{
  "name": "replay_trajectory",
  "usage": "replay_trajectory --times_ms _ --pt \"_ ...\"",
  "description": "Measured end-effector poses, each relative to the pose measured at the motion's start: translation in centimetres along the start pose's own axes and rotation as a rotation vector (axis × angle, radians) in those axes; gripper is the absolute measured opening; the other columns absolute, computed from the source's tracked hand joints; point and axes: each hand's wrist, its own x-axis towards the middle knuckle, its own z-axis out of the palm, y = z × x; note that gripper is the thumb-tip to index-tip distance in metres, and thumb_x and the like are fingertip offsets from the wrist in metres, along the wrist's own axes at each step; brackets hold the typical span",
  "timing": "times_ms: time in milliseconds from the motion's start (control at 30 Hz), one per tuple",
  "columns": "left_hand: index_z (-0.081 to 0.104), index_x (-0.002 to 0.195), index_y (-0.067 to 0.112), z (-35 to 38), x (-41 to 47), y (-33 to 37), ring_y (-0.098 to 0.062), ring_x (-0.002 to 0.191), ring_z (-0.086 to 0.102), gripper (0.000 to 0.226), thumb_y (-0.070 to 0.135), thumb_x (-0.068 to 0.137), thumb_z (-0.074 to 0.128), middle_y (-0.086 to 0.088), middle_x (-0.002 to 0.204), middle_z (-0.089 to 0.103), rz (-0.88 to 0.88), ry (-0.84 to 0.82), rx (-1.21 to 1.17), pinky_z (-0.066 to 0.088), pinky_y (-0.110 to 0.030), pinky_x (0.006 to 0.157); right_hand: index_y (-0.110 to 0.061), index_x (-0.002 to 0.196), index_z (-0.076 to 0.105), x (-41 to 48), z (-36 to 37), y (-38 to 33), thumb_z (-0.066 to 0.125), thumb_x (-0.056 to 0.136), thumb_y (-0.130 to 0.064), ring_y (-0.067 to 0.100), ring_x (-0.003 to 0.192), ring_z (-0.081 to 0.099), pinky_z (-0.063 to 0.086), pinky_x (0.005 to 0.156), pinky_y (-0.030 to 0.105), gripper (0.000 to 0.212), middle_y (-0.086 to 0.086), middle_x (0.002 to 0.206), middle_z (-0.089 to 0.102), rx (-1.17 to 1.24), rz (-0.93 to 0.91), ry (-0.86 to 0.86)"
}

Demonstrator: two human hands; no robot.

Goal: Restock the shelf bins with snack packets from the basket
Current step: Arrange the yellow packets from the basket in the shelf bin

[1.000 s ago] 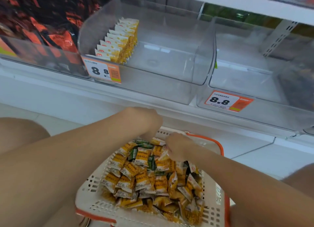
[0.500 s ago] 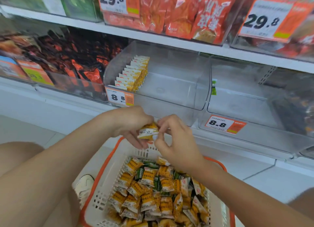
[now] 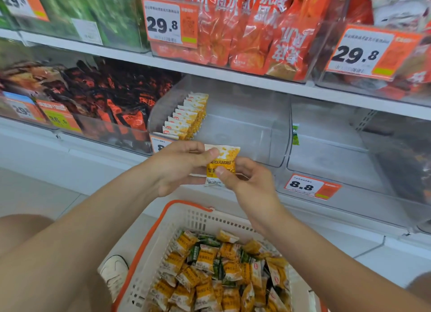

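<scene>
Pinching one yellow snack pkt (image 3: 221, 166) w/ fingers of both left hand (image 3: 179, 166) & right hand (image 3: 250, 183), above basket (image 3: 149, 239).

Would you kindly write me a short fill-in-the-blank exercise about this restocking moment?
1. Both hands hold one yellow packet printed "ROE ____".
2. The row of packets stands at the ____ side of its clear bin.
3. The price tag under the neighbouring bin reads ____.
4. The white basket has an ____ rim.

Missing words: FLAVORED; left; 8.8; orange
</scene>
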Motion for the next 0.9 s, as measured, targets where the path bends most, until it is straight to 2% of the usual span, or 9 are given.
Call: replay_trajectory --times_ms 100,167,300,400,467,533,667,733,900 --pt "0.061 0.091 0.016 -0.1 0.2 0.0 -0.013 0.08 0.075 0.017 0.029 0.1 0.066 -0.001 0.09 0.077 0.05 0.02 -0.007 0.055 -0.026 0.069 -0.015 0.116 0.074 0.0 0.2 -0.1 0.078 0.089 -0.021 0.013 0.095 0.069 0.053 0.076 0.027 0.027 0.005 0.108 0.078 0.189 0.098 -0.05" --pt "0.065 0.104 0.003 -0.2 0.3 0.3 -0.012 0.073 0.074 0.024 0.027 0.1 0.067 -0.001 0.085 0.076 0.107 0.064 0.034 0.056 -0.023 0.062 -0.014 0.115 0.076 0.0 0.2 -0.6 0.077 0.089 -0.027 0.01 0.094 0.068 0.055 0.075 0.028 0.03 0.002 0.104 0.077 0.176 0.102 -0.052" --pt "0.067 0.109 -0.006 -1.2 1.1 0.8 -0.016 0.08 0.074 0.037 0.03 0.098 0.07 -0.016 0.096 0.077 0.224 0.088 0.214 0.06 -0.03 0.073 -0.014 0.104 0.078 0.7 -0.1 -2.2 0.075 0.093 -0.023 0.013 0.092 0.073 0.059 0.079 0.029 0.014 0.0 0.095 0.08 -0.063 -0.04 -0.023" --pt "0.07 0.095 0.002 -1.8 1.7 1.6 -0.012 0.072 0.065 0.035 0.037 0.099 0.068 -0.01 0.081 0.072 0.361 0.136 0.369 0.059 -0.032 0.072 -0.011 0.101 0.076 1.9 0.0 -3.4 0.077 0.092 -0.019 0.014 0.081 0.072 0.057 0.076 0.031 0.012 0.004 0.09 0.08 -0.154 -0.119 -0.073" --pt "0.068 0.082 0.013 -2.4 2.5 1.8 -0.011 0.065 0.061 0.039 0.045 0.102 0.061 0.002 0.068 0.067 0.491 0.253 0.636 0.052 -0.03 0.068 -0.011 0.098 0.075 3.4 0.3 -3.8 0.079 0.091 -0.016 0.012 0.072 0.067 0.056 0.072 0.034 0.009 0.004 0.082 0.078 -0.179 -0.137 -0.056" --pt "0.065 0.082 0.019 -3.6 3.8 1.7 -0.019 0.07 0.062 0.046 0.054 0.105 0.046 0.002 0.071 0.065 0.578 0.38 0.936 0.051 -0.038 0.071 -0.009 0.087 0.07 5.9 0.9 -3.8 0.08 0.089 -0.016 0.013 0.064 0.058 0.05 0.064 0.035 0.013 0.007 0.068 0.07 -0.23 -0.174 0.038" --pt "0.062 0.096 0.02 -6.8 6.4 0.8 -0.032 0.095 0.062 0.037 0.046 0.102 0.037 -0.004 0.097 0.065 0.515 0.305 1.31 0.053 -0.05 0.081 -0.015 0.064 0.05 13.4 2.7 -2.4 0.081 0.085 -0.021 0.016 0.053 0.038 0.032 0.054 0.03 0.038 -0.001 0.053 0.046 -0.392 -0.162 0.206" --pt "0.056 0.094 0.021 -7.9 7.3 0.5 -0.033 0.104 0.059 0.032 0.045 0.103 0.036 -0.005 0.106 0.062 0.409 0.221 1.376 0.053 -0.05 0.086 -0.017 0.061 0.047 17.3 3.8 -1.5 0.082 0.082 -0.025 0.02 0.054 0.043 0.033 0.055 0.029 0.041 -0.001 0.055 0.048 -0.547 -0.11 0.229" --pt "0.051 0.09 0.023 -8.5 8.2 0.6 -0.03 0.109 0.055 0.052 0.059 0.083 0.013 -0.004 0.106 0.057 0.303 0.092 1.342 0.05 -0.048 0.095 -0.009 0.087 0.066 24.7 4.9 0.2 0.076 0.08 -0.025 0.029 0.081 0.065 0.04 0.062 0.03 0.02 0.01 0.08 0.063 -0.856 0.01 0.282"
